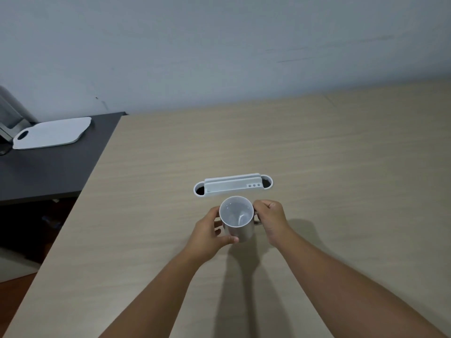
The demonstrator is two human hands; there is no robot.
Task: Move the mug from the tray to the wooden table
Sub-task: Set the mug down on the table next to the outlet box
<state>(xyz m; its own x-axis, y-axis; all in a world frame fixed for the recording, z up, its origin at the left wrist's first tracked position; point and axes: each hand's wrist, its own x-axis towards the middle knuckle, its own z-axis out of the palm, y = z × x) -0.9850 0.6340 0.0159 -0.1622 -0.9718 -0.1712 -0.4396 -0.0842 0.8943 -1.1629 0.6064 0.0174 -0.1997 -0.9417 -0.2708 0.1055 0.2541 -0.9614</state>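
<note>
The wooden table (317, 154) filled most of the view, pale grain running out to the grey wall (219, 45). To its left sat a dark side table (61, 162), carrying a white tray (52, 134) shaped like a board with a handle hole. Out in the middle of the wooden table, a white cable slot (233, 188) was set into the top. Just in front of it was the mug (236, 218), white, upright and empty, with both hands on it! The left hand (207, 234) wrapped the mug's body, thumb across the front. The right hand (269, 217) was closed round the handle. Whether the mug's base touched the wood, I could not tell.
</note>
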